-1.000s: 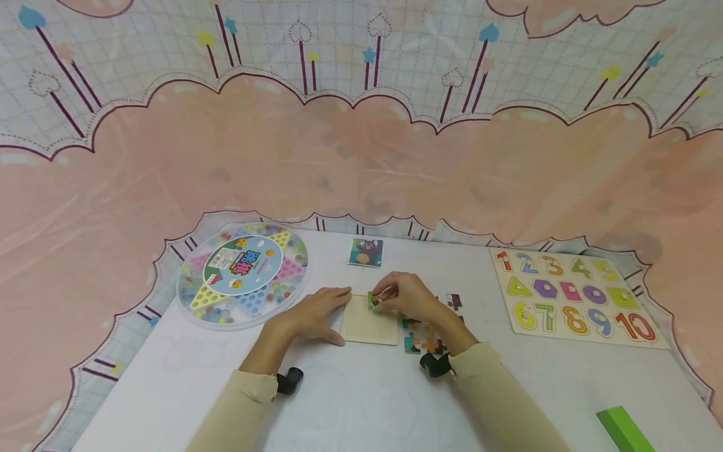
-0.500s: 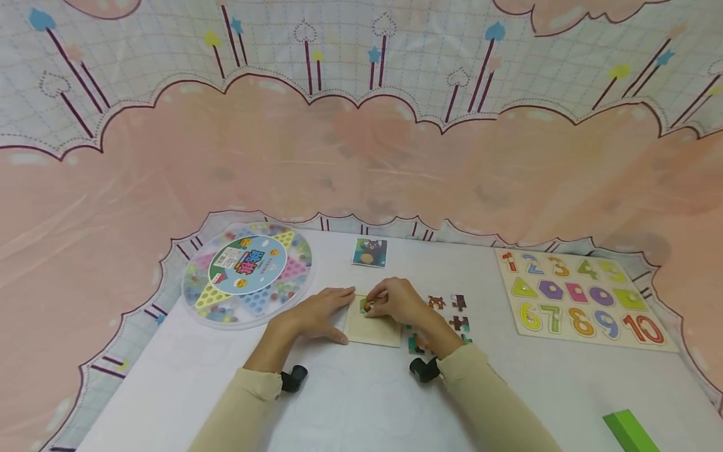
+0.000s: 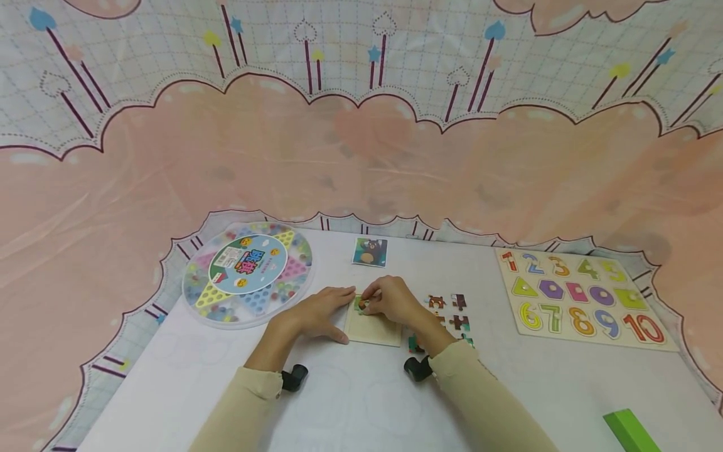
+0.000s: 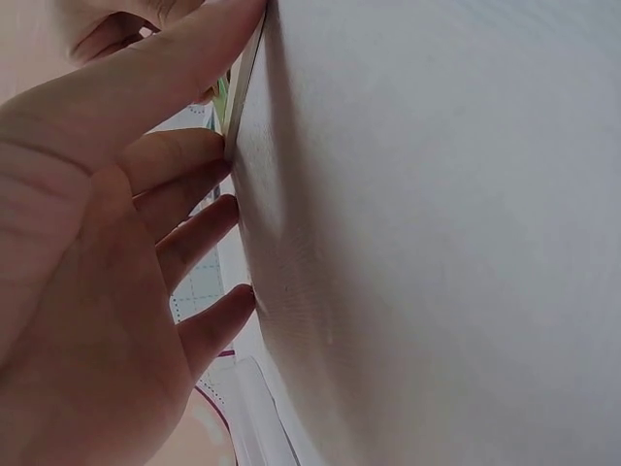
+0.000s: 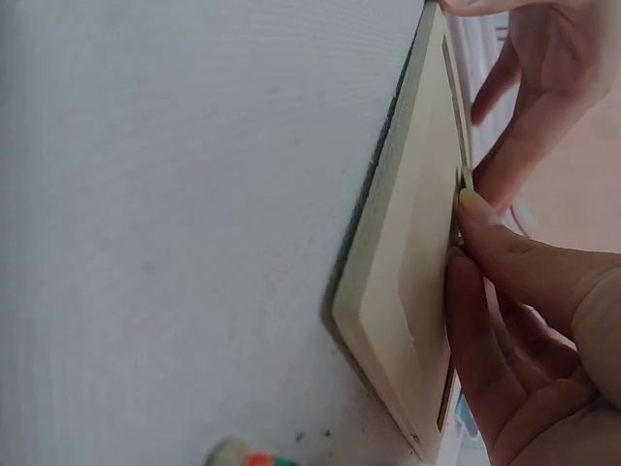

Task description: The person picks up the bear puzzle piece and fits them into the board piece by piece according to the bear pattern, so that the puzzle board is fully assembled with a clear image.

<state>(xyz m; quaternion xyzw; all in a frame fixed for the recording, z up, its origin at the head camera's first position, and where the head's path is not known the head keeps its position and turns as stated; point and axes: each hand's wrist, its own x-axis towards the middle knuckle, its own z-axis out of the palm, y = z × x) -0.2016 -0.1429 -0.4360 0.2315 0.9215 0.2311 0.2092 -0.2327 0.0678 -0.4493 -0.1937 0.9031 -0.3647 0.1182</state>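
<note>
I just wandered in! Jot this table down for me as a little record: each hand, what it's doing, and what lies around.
Left hand: thumb and index finger touch the wooden tray
Right hand: pinches a small puzzle piece at the tray's far left part
Loose pieces: right of the tray, some hidden
Picture card: beyond the tray
Round game board: left
Number-and-shape board: right
Green block: near right, cut off by the frame

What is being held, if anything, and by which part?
The right hand pinches a puzzle piece, seemingly by its right side; exact spot hidden. The left hand touches the board.
</note>
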